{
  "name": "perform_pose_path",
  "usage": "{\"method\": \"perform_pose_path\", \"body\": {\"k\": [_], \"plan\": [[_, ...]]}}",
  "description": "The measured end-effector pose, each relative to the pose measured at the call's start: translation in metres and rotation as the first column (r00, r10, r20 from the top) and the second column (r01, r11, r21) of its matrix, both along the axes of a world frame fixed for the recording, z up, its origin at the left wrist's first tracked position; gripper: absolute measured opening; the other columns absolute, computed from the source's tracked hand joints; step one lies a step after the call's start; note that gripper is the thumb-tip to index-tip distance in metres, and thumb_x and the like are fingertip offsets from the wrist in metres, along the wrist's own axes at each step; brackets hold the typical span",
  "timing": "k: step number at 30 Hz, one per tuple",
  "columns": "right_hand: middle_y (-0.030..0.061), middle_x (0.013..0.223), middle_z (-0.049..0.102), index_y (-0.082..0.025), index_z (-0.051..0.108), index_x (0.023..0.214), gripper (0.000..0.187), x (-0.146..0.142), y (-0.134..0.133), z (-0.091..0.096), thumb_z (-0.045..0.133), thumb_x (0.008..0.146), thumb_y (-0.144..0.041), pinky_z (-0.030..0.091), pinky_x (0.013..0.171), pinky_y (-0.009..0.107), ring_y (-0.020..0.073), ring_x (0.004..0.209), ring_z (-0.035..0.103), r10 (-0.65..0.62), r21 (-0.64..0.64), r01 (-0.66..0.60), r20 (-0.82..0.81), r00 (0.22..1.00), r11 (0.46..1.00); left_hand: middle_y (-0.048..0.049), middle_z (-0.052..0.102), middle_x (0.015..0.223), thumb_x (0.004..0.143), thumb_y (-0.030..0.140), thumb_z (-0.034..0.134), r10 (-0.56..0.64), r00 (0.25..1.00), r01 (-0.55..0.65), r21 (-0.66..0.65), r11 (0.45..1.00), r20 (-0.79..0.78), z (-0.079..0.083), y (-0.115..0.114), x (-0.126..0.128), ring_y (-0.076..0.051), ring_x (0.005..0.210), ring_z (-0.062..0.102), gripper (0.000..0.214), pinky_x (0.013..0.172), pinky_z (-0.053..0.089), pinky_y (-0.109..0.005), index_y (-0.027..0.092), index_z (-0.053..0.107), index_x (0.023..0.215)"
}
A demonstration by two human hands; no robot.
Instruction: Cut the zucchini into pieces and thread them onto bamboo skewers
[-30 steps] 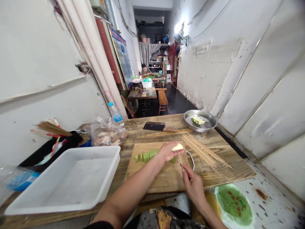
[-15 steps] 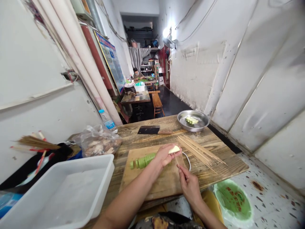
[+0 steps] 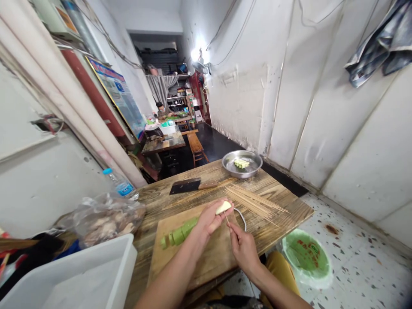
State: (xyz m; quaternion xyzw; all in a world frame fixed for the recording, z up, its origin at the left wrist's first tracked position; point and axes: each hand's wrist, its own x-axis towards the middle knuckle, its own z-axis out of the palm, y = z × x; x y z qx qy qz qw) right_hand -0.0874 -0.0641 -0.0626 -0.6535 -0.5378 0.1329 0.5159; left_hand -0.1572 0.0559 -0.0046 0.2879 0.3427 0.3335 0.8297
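My left hand [image 3: 210,218] is closed on a pale, cut vegetable piece [image 3: 223,208], held above the right part of the wooden cutting board [image 3: 206,268]. My right hand [image 3: 245,249] pinches a thin wooden skewer [image 3: 227,219], whose upper end meets the underside of that piece. Whether the tip has gone in, I cannot tell. Green vegetable chunks [image 3: 179,234] lie in a row on the board, partly covered by my left forearm. Beyond the board, a cleaver [image 3: 186,186] lies flat with its handle to the right.
Loose skewers [image 3: 252,199] lie on the table's right side, near a steel bowl [image 3: 230,166] holding cut pieces. At left are a white tub [image 3: 124,274], a filled plastic bag [image 3: 106,221] and a water bottle [image 3: 120,183]. A lined green bin [image 3: 307,255] stands right; another person [image 3: 163,110] sits far back.
The view has swung to the right, so the scene sits further left and a hanging cloth shows at upper right. Both hands keep nearly the same pose with the piece and skewer.
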Motion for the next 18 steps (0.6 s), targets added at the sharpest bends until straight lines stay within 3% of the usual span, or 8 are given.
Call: {"method": "perform_pose_path", "body": {"k": [8,18], "plan": [[0.0087,0.093,0.075,-0.018,0.068,0.112,0.038,-0.0020,-0.0008,-0.0009,0.039,0.090,-0.024,0.056,0.079,0.033,0.0209,0.077,0.071,0.007,-0.010,-0.008,-0.026,1.000,1.000,-0.0117,0.071,0.088,0.085,0.007,0.051,-0.038,0.999,0.038,-0.021,0.999,-0.011,-0.0007,-0.0028,-0.0011,-0.022,0.094,0.067,0.016,0.092,0.053,-0.032,0.010,0.065,0.081],[0.0081,0.089,0.075,-0.017,0.068,0.111,0.037,-0.0033,0.0014,0.0000,0.038,0.089,-0.020,0.054,0.074,0.030,0.0189,0.072,0.069,0.009,-0.027,-0.010,-0.022,1.000,1.000,-0.0125,0.071,0.086,0.087,0.007,0.049,-0.028,1.000,0.028,-0.095,0.995,0.003,-0.0050,-0.0042,-0.0006,-0.019,0.086,0.069,0.016,0.087,0.055,-0.030,0.008,0.064,0.082]]}}
